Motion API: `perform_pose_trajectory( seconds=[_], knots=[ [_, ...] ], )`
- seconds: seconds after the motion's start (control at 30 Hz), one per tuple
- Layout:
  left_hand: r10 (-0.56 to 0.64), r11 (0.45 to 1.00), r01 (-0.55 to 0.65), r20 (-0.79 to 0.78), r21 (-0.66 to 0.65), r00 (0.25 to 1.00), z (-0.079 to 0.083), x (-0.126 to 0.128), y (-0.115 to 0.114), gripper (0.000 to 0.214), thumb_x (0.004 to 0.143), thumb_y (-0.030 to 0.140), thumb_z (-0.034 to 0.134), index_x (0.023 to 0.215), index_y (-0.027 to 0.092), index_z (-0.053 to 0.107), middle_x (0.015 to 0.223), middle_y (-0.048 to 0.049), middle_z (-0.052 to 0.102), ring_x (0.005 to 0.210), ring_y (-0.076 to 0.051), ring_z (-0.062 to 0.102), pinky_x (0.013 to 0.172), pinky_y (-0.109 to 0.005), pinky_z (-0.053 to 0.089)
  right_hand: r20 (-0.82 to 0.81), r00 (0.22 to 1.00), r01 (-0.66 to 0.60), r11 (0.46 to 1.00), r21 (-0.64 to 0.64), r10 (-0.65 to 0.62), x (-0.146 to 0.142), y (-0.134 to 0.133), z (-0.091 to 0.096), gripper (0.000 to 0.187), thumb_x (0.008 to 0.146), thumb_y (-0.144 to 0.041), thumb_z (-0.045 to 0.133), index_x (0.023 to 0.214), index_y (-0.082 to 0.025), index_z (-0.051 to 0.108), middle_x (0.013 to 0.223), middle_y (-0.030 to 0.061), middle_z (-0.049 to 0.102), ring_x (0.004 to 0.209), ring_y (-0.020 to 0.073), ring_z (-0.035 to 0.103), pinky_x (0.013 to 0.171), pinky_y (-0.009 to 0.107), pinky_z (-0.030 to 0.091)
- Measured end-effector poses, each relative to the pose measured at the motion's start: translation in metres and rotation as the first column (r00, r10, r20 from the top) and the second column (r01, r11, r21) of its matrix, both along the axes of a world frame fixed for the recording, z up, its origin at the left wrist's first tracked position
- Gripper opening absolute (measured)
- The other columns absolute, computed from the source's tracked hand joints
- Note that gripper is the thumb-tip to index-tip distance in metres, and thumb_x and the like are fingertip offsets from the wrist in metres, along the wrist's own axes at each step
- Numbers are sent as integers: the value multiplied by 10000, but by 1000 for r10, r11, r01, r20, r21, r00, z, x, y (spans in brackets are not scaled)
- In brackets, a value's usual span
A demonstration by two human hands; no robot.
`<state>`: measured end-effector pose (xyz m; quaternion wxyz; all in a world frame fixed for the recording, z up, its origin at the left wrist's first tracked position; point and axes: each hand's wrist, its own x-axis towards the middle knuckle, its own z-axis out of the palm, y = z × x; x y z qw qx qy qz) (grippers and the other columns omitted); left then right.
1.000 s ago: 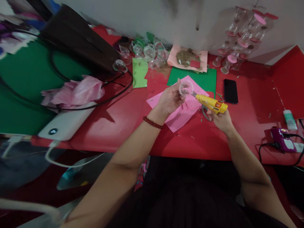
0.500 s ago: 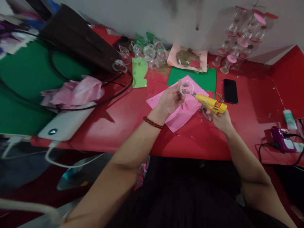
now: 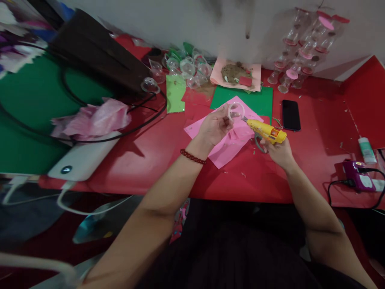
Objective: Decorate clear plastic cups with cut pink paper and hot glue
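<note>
Between the fingertips of my left hand (image 3: 215,126) is a clear plastic cup (image 3: 237,105), its round rim turned towards me. My right hand (image 3: 278,151) is wrapped round a yellow glue gun (image 3: 264,130). The gun's grey nozzle points left and is at or very close to the cup's rim; I cannot tell whether they touch. A grey loop (image 3: 259,143) shows beside the right fingers, partly hidden. Below both hands lies a creased pink sheet (image 3: 221,154) on the red tabletop (image 3: 144,160).
Several clear cups (image 3: 188,66) are heaped at the back, near a peach sheet with brown material (image 3: 231,74). Joined cups (image 3: 306,50) hang at the right wall. A phone (image 3: 290,115), a purple device (image 3: 357,176) and a white power bank (image 3: 86,158) with cables lie around.
The view has shifted very slightly. Both hands, the cup and the glue gun keep almost the same positions.
</note>
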<state>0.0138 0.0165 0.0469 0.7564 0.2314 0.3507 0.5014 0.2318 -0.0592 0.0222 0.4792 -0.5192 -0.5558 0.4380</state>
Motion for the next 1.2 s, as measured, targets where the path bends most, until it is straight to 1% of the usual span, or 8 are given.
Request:
perform_pose_trajectory(
  seconds=[0.17, 0.3, 0.4, 0.5, 0.63, 0.73, 0.93, 1.2],
  knots=[
    [36, 999, -37, 26, 27, 999, -3, 1, 1, 80, 939, 179, 707, 956, 152, 780, 802, -40, 754, 572, -66, 561, 566, -199, 485, -1, 1000, 8, 1000, 14, -8, 0, 0, 0, 423, 705, -582, 875, 811, -209, 706, 537, -62, 519, 455, 73, 393, 439, 247, 355],
    [41, 999, -42, 34, 25, 999, -5, 0, 2, 59, 945, 208, 717, 940, 174, 765, 837, -32, 766, 605, -69, 596, 592, -186, 505, 17, 1000, 24, 1000, 12, -24, 0, -1, 2, 449, 732, -636, 836, 738, -213, 685, 510, -56, 489, 447, 79, 393, 423, 245, 351],
    [48, 998, -49, 44, 31, 998, -6, 0, 3, 67, 958, 209, 704, 934, 184, 762, 817, -15, 756, 617, -67, 615, 598, -172, 513, 6, 1000, 11, 1000, -6, -11, -2, -2, 4, 490, 692, -666, 851, 773, -209, 694, 511, -56, 502, 439, 78, 401, 417, 244, 344],
    [53, 998, -55, 62, 25, 997, -5, 0, 2, 79, 948, 158, 689, 918, 185, 756, 809, 1, 749, 619, -58, 621, 620, -168, 531, -2, 1000, 23, 999, -25, -23, -3, -2, 5, 489, 672, -651, 869, 790, -210, 694, 517, -63, 511, 431, 72, 394, 417, 246, 353],
    [22, 999, -25, 54, 43, 998, 0, 0, -2, 84, 920, 128, 692, 929, 188, 750, 910, -16, 782, 682, -62, 662, 669, -175, 556, 13, 999, 52, 998, -20, -52, -3, -1, 4, 458, 694, -636, 848, 730, -216, 669, 494, -65, 490, 432, 76, 398, 411, 242, 347],
    [10, 998, -12, 32, 66, 999, 3, 0, -4, 83, 922, 147, 694, 974, 183, 748, 964, -32, 783, 737, -69, 686, 689, -170, 563, 5, 1000, 23, 1000, -9, -23, -3, -2, 6, 445, 684, -615, 861, 765, -217, 679, 506, -74, 498, 440, 73, 394, 421, 243, 350],
    [14, 995, -17, 36, 95, 999, 1, 0, -4, 80, 914, 133, 702, 971, 181, 731, 1022, -34, 773, 809, -73, 719, 717, -165, 579, 16, 999, 45, 999, -16, -44, -4, -3, 10, 376, 719, -557, 840, 739, -227, 661, 500, -69, 477, 455, 83, 399, 434, 255, 369],
    [9, 994, -13, 42, 104, 999, 0, -2, -2, 252, 924, 148, 705, 1159, 230, 748, 1033, -27, 792, 836, -86, 736, 731, -165, 587, -7, 999, 36, 999, -19, -36, -3, -1, 3, 417, 704, -594, 862, 816, -222, 712, 518, -71, 497, 455, 79, 388, 430, 254, 359]
  ],
)
